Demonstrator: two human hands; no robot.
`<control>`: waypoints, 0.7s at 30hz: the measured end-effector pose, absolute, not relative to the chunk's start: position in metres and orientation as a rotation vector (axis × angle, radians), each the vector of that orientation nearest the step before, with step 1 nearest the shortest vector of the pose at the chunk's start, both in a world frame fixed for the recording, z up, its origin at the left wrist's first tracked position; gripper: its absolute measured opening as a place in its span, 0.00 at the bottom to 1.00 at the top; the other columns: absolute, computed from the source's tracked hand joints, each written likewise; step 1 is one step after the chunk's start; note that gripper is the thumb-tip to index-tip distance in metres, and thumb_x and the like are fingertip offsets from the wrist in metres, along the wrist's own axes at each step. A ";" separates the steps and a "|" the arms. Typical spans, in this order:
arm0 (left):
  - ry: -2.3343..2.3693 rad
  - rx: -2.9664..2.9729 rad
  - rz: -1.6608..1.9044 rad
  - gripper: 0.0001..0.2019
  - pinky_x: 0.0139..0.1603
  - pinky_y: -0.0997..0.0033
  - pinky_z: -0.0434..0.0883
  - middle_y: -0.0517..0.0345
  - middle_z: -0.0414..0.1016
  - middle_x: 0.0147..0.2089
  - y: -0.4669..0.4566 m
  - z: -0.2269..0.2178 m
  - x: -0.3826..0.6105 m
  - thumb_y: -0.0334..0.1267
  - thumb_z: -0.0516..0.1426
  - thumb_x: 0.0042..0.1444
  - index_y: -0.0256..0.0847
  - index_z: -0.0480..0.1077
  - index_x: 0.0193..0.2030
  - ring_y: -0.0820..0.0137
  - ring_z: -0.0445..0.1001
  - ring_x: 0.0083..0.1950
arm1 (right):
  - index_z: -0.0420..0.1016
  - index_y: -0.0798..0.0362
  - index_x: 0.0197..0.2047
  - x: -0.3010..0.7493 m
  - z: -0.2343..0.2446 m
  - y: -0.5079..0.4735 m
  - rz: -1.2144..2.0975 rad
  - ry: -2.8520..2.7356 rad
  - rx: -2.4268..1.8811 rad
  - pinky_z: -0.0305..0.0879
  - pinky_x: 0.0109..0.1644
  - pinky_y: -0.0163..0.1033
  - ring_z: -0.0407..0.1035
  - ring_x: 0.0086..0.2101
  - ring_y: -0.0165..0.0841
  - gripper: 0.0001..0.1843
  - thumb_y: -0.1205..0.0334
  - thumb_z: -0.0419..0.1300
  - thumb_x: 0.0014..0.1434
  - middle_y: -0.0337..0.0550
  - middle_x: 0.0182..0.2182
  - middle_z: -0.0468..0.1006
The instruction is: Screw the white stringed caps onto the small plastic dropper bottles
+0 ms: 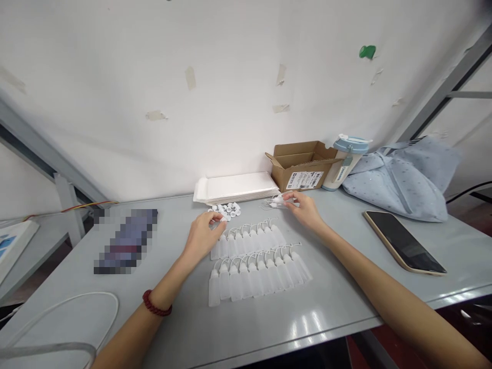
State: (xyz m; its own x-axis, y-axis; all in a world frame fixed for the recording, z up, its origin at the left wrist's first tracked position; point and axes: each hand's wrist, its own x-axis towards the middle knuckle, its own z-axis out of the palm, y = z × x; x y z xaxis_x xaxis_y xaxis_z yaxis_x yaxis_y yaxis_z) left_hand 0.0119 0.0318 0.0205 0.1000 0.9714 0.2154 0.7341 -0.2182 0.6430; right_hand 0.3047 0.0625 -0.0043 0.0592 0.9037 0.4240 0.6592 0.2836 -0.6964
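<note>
Grey tabletop (330,279), white wall (230,133); can't tell if left grip (223,220) or right grip (287,200) clamps.

Blocky blur masks an object (126,242) at eight o'clock. Print on the label (305,180) of the carton (303,167), at three o'clock, is too small to read. The left hand (205,233) covers the nearest bottle's (214,250) top. Picture edges cut the left forearm (132,330) toward seven o'clock and the right forearm (388,287) at four.
</note>
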 end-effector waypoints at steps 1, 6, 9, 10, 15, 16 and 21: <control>1.670 1.990 0.893 0.12 0.42 0.66 0.68 0.55 0.76 0.41 0.031 0.022 0.012 0.44 0.53 0.51 0.40 0.72 0.36 0.63 0.72 0.43 | 0.71 0.53 0.32 0.304 -0.005 0.062 0.336 -1.685 -1.441 0.63 0.46 0.45 0.71 0.42 0.38 0.06 0.63 0.55 0.52 0.47 0.40 0.79; 1.698 1.885 0.989 0.13 0.38 0.66 0.69 0.53 0.77 0.40 0.024 0.027 0.012 0.46 0.53 0.51 0.39 0.71 0.35 0.63 0.73 0.40 | 0.73 0.52 0.32 0.302 -0.007 0.063 0.288 -1.769 -1.418 0.64 0.47 0.44 0.71 0.43 0.37 0.09 0.69 0.51 0.53 0.46 0.43 0.78; 1.689 1.823 1.042 0.14 0.39 0.65 0.69 0.54 0.76 0.40 0.019 0.030 0.009 0.47 0.54 0.50 0.40 0.71 0.36 0.64 0.73 0.38 | 0.72 0.52 0.31 0.302 -0.007 0.063 0.235 -1.787 -1.421 0.61 0.51 0.46 0.70 0.45 0.38 0.11 0.71 0.50 0.52 0.46 0.43 0.77; 1.682 1.801 1.057 0.14 0.39 0.65 0.68 0.54 0.76 0.40 0.017 0.031 0.008 0.47 0.55 0.50 0.40 0.71 0.36 0.64 0.73 0.38 | 0.72 0.52 0.31 0.302 -0.006 0.062 0.215 -1.786 -1.425 0.61 0.52 0.47 0.69 0.46 0.39 0.11 0.71 0.50 0.52 0.46 0.43 0.77; 1.676 1.762 1.108 0.14 0.39 0.66 0.68 0.55 0.75 0.39 0.010 0.035 0.008 0.48 0.56 0.50 0.41 0.71 0.38 0.65 0.71 0.38 | 0.72 0.53 0.31 0.298 0.009 0.051 0.135 -1.783 -1.433 0.59 0.52 0.50 0.66 0.47 0.43 0.07 0.65 0.53 0.54 0.52 0.42 0.75; 1.676 1.761 1.113 0.14 0.38 0.67 0.68 0.55 0.75 0.40 0.008 0.035 0.009 0.48 0.56 0.50 0.41 0.71 0.38 0.65 0.71 0.37 | 0.72 0.53 0.31 0.296 0.014 0.046 0.136 -1.800 -1.425 0.60 0.51 0.49 0.66 0.46 0.43 0.06 0.64 0.54 0.54 0.51 0.40 0.76; 1.646 1.766 1.078 0.13 0.32 0.69 0.67 0.56 0.75 0.43 0.001 0.036 0.016 0.47 0.56 0.51 0.42 0.71 0.38 0.66 0.71 0.37 | 0.70 0.51 0.30 0.281 0.035 0.019 0.543 -2.092 -1.407 0.61 0.31 0.36 0.68 0.27 0.32 0.06 0.60 0.54 0.56 0.39 0.25 0.75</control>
State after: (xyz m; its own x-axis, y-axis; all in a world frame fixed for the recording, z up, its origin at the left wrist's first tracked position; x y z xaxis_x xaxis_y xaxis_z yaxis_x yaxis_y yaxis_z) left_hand 0.0162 0.0005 0.0356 -0.0407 0.9759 0.2143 0.5865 -0.1503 0.7959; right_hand 0.2808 0.0187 0.0352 -0.2965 0.9293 0.2201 0.7048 0.3685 -0.6062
